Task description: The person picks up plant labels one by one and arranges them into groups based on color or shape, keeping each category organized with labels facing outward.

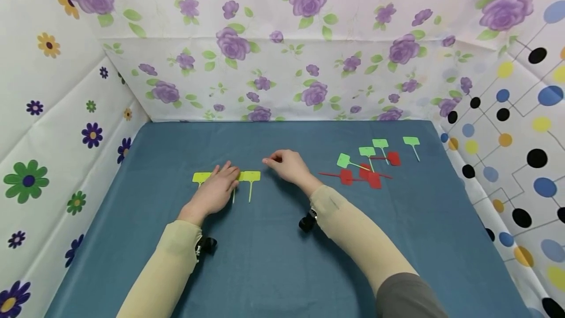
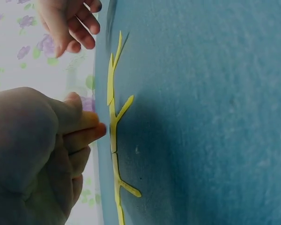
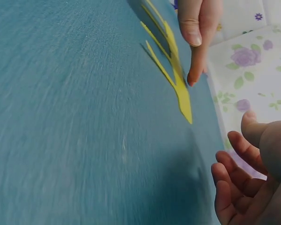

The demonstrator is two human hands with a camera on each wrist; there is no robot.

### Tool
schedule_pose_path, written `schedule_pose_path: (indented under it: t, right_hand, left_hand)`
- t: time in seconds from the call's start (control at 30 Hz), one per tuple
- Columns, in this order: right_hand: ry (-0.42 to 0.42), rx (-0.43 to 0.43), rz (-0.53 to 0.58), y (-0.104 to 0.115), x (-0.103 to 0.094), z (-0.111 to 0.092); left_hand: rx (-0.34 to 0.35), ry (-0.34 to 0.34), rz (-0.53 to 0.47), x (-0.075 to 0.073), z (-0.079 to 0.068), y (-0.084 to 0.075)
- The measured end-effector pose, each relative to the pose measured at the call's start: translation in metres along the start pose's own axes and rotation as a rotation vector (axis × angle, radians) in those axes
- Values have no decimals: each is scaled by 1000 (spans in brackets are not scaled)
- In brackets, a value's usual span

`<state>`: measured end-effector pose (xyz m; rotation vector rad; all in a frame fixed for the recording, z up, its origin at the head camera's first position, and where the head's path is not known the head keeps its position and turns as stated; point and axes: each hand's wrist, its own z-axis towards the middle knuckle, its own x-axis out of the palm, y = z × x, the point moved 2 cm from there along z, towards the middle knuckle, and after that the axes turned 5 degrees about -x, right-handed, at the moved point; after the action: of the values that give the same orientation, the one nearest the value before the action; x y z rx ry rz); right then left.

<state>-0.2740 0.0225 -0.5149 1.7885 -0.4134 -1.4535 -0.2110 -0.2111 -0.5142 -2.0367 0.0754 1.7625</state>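
Note:
Several yellow T-shaped plant labels (image 1: 252, 176) lie side by side in a row, heads edge to edge and stems toward me. Over this row lies my left hand (image 1: 215, 189), fingers extended, hiding some of the middle heads. In the left wrist view its fingertips are right at the yellow plant labels (image 2: 113, 126). To the right of the row hovers my right hand (image 1: 289, 166), holding nothing. The right wrist view shows that hand (image 3: 253, 173) with its fingers loosely bent and the thumb apart from them, beyond the end of the yellow row.
At the right, several green plant labels (image 1: 411, 140) and a few red plant labels (image 1: 346, 176) lie scattered, some overlapping. A blue cloth (image 1: 265, 269) covers the table. Patterned fabric walls (image 1: 282, 77) stand at the back and both sides.

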Motion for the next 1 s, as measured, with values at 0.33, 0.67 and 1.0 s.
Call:
schedule_pose_path:
  t: [0.33,0.67,1.0]
  right_hand:
    - [12,-55,31,-12,-31,-29]
    - [35,-44,19,-30,-48,-48]
    - [29,-62,21,-38,-56,-55]
  left_hand:
    - [46,-22,-22,2,0,-13]
    - [109,13,18,12,-2,-27]
    - [114,50,29,16,-2,-33]
